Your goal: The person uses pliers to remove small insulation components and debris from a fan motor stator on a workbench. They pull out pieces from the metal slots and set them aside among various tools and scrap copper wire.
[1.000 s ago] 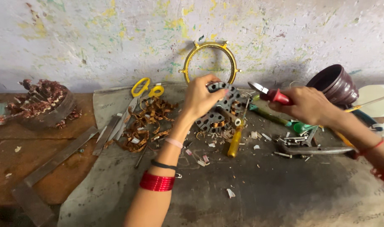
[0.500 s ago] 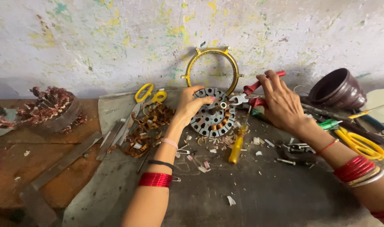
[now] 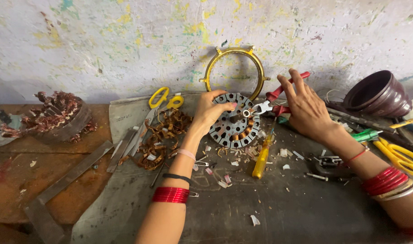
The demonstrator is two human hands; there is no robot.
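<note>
Hands at round grey slotted metal stator (image 3: pixel 236 122) on dark counter (image 3: pixel 283 212).
Left hand (image 3: pixel 208 110) grips its rim; right hand (image 3: pixel 306 106), spread, covers red-handled pliers (image 3: pixel 272 105). Risk: stator could slip off if tilted.

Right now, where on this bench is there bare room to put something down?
The dark surface between the two forearms, below the yellow screwdriver, holds only scraps. It is crowded around the round metal core, by the copper wire scraps, and by the tools near the right hand.
</note>
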